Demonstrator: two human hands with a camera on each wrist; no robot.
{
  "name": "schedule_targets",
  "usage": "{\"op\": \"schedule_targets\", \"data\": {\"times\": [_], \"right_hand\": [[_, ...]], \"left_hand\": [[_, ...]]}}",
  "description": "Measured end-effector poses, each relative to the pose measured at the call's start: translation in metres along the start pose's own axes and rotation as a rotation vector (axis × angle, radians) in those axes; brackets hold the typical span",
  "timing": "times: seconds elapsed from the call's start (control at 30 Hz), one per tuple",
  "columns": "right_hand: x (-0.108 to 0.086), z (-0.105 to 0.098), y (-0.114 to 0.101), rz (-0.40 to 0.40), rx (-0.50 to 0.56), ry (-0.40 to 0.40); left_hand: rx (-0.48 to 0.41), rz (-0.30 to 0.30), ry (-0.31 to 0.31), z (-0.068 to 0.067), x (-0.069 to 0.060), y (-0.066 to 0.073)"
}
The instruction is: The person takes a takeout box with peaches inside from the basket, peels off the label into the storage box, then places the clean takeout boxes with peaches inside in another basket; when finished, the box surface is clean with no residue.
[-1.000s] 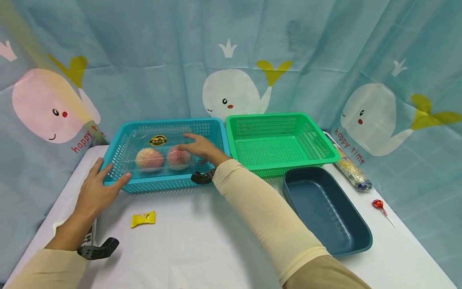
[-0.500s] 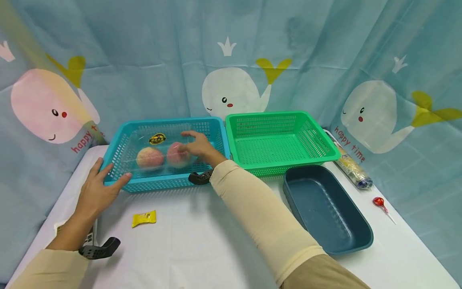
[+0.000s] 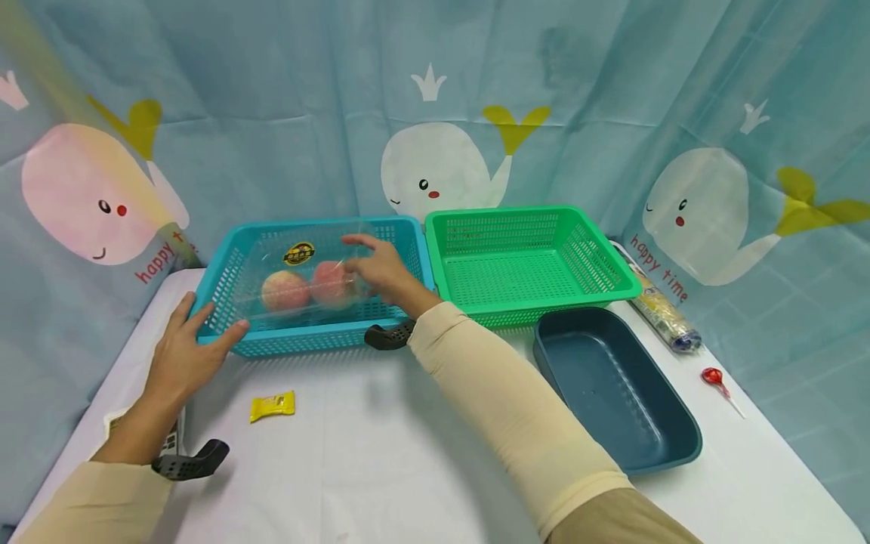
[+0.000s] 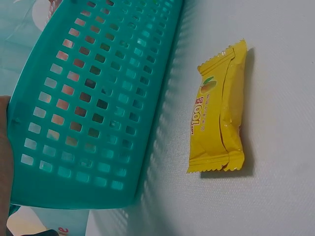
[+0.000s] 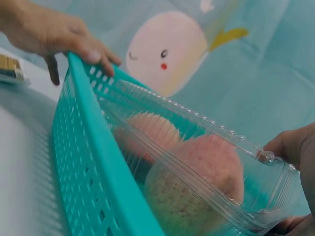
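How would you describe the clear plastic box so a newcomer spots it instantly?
On the white table, find the blue basket left of the green basket. In it, gripped by the right hand, is the clear plastic box. Unlike both baskets, it is see-through, showing two pinkish fruits.

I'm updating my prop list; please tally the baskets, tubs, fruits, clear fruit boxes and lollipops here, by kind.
Baskets: 2
Tub: 1
Fruits: 2
Clear fruit box: 1
Lollipop: 1
Total: 7
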State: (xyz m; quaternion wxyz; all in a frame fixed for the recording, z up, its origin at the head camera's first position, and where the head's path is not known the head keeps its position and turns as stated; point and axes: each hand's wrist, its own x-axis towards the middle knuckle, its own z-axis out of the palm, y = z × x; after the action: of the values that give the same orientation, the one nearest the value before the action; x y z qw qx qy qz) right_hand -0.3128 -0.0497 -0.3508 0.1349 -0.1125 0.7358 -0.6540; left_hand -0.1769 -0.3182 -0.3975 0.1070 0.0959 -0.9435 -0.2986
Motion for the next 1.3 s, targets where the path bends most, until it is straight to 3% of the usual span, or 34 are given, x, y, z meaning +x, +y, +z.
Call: {"op": "schedule_targets", "data": {"times": [0.43, 0.83, 1.3], "right_hand": [[-0.037, -0.035, -0.027, -0.008, 0.162, -0.07], [-0.09, -0.066, -0.04, -0.056, 0.222, -0.081], [-0.158, -0.094, -0.029, -0.081, 0.16, -0.053]], "left_hand": [[-0.011, -0.016, -0.019, -0.001, 0.001, -0.003], [0.004, 0.008, 0.002, -0.001, 0.003, -0.004], [-0.014, -0.012, 0.026, 0.004, 0.003, -0.005]]}}
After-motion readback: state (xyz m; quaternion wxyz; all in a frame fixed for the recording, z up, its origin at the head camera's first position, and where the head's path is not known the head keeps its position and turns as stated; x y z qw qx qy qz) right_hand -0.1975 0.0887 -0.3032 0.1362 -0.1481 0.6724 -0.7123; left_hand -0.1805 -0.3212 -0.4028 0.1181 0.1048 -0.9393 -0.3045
